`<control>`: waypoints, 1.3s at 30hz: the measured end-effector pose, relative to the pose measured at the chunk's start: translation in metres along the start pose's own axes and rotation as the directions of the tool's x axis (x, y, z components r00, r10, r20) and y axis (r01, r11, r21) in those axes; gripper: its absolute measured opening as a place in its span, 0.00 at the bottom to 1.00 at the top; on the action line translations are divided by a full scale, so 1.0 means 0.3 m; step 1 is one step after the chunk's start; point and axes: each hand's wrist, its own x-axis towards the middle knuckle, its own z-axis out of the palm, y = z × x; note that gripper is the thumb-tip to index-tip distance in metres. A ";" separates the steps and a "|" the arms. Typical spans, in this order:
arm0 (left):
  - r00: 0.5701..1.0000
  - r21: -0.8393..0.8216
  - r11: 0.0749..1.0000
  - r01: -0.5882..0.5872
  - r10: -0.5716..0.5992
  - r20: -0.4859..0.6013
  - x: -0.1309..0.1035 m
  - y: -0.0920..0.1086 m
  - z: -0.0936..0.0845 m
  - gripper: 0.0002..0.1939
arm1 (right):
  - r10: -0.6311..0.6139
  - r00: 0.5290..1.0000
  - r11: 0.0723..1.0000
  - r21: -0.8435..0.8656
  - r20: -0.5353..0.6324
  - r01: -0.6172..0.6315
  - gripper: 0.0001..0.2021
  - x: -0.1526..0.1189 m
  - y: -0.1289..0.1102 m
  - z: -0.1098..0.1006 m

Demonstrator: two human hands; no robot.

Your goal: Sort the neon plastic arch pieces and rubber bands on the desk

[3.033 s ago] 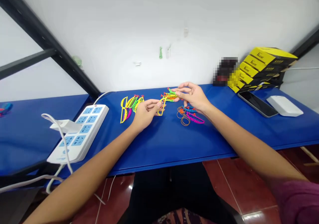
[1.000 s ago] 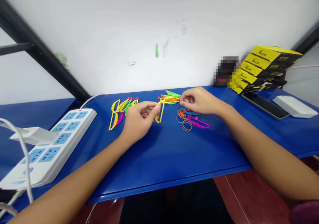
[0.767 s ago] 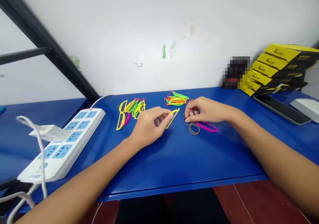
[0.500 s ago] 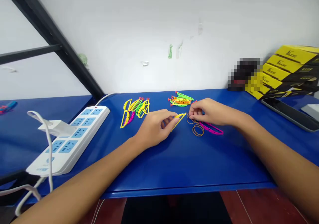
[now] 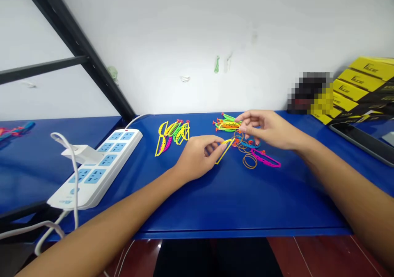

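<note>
My left hand [image 5: 201, 156] pinches a yellow plastic bow [image 5: 224, 152] above the blue table. My right hand [image 5: 261, 127] is raised over the loose rubber bands, thumb and forefinger close together on a thin brown rubber band [image 5: 239, 135]. Beneath it lie a blue bow [image 5: 254, 145] and more bands, one of them a separate loop [image 5: 250, 161]. A magenta bow [image 5: 266, 158] rests just right of that loop. Behind my hands is a pile of green, yellow and orange pieces [image 5: 227, 124].
Yellow, magenta and green bows [image 5: 172, 134] lie at the left. A white power strip [image 5: 98, 166] with a plug and cables is farther left. Yellow-black boxes [image 5: 353, 84] and a phone [image 5: 363, 141] stand or lie at the right. A wall rises behind.
My right hand has lifted away from the table toward the back pile, with a rubber band at its fingertips, uncovering the blue bow. My left hand still holds the yellow bow. The view has shifted slightly.
</note>
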 end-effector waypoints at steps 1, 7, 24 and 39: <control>0.999 -0.021 0.999 0.043 -0.043 0.000 0.001 0.000 0.001 0.11 | 0.019 1.000 0.998 0.059 -0.005 -0.019 0.21 0.001 0.001 0.001; 0.994 -0.055 0.993 0.107 -0.108 -0.010 0.005 -0.003 0.002 0.11 | 0.027 1.000 0.995 0.099 0.011 -0.028 0.15 0.006 0.016 0.029; 0.986 -0.040 0.986 0.165 -0.164 0.006 0.012 -0.003 -0.008 0.11 | -0.283 0.935 0.959 -0.067 -0.213 0.275 0.07 -0.011 0.001 0.152; 0.985 -0.044 0.985 0.169 -0.171 -0.033 0.015 0.003 -0.011 0.11 | -0.413 0.886 0.898 -0.254 -0.210 0.359 0.07 -0.009 0.003 0.136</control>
